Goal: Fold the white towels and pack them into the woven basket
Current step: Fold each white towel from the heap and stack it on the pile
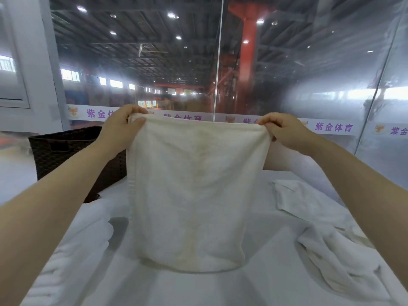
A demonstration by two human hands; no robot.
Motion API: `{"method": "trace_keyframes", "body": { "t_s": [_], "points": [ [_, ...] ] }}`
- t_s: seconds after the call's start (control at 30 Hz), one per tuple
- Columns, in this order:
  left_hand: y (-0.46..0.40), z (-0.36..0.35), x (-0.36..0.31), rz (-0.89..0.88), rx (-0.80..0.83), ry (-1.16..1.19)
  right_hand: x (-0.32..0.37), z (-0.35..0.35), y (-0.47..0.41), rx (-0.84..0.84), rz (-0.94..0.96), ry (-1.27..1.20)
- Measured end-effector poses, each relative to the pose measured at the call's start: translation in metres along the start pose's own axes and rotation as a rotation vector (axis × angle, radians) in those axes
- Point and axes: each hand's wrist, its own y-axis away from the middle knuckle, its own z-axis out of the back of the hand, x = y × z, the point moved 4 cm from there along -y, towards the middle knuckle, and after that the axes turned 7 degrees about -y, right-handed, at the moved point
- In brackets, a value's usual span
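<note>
— What is the person wearing on the arms?

— Nothing that shows. Both forearms are bare from the lower edge of the view up to the wrists, with no sleeve, cuff or glove.

— Any watch or bracelet?

— None visible on either wrist. The left hand (120, 129) and the right hand (284, 131) are bare too; there is a small dark, glinting spot by the left hand's fingers, too small to tell.

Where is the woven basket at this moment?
In the head view the dark woven basket stands on the table's far left side, behind the left hand and beside the held towel.
</note>
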Motion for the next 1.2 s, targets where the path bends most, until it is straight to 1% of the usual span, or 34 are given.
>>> {"method": "trace_keyframes", "body": {
  "t_s": [0.1, 0.2, 0.23, 0.33, 0.43, 0.53, 0.6, 0.67, 0.73, 0.8, 0.93, 1.0, 1.03, 1.1, 1.2],
  "points": [
    [-0.004, 0.009, 0.006, 0.039, -0.027, 0.151, 0.004, 0.003, 0.004, 0.076, -0.037, 0.052],
    [-0.006, 0.015, 0.009, 0.058, -0.015, 0.268, 0.013, 0.005, 0.011, 0.129, -0.007, 0.119],
    [-0.006, 0.017, 0.011, 0.068, -0.002, 0.298, 0.015, 0.007, 0.014, 0.152, 0.004, 0.106],
    [-0.006, 0.022, 0.017, 0.097, 0.031, 0.356, 0.014, 0.012, 0.019, 0.209, -0.008, -0.062],
    [-0.005, 0.023, 0.017, 0.094, 0.005, 0.315, 0.012, 0.015, 0.019, 0.201, -0.018, -0.151],
    [-0.004, 0.026, 0.013, 0.073, -0.056, 0.242, 0.012, 0.017, 0.02, 0.213, -0.011, -0.164],
    [-0.005, 0.027, 0.008, 0.055, -0.083, 0.226, 0.013, 0.019, 0.02, 0.195, 0.0, -0.167],
    [-0.005, 0.028, 0.0, 0.034, -0.101, 0.22, 0.013, 0.022, 0.019, 0.167, -0.001, -0.21],
    [-0.006, 0.029, -0.004, 0.025, -0.111, 0.21, 0.015, 0.026, 0.02, 0.173, -0.013, -0.26],
    [-0.007, 0.032, -0.004, 0.029, -0.108, 0.23, 0.018, 0.028, 0.023, 0.204, -0.01, -0.365],
    [-0.008, 0.035, -0.004, 0.029, -0.118, 0.275, 0.023, 0.028, 0.026, 0.267, 0.009, -0.679],
    [-0.008, 0.034, -0.007, 0.035, -0.13, 0.271, 0.025, 0.026, 0.027, 0.353, -0.036, -0.78],
    [-0.008, 0.034, -0.009, 0.039, -0.148, 0.275, 0.027, 0.025, 0.028, 0.4, -0.076, -0.788],
    [-0.01, 0.037, -0.011, 0.031, -0.197, 0.275, 0.029, 0.024, 0.03, 0.436, -0.129, -0.704],
    [-0.012, 0.045, -0.015, -0.011, -0.218, 0.232, 0.031, 0.026, 0.029, 0.35, -0.117, -0.59]
  ]
}}
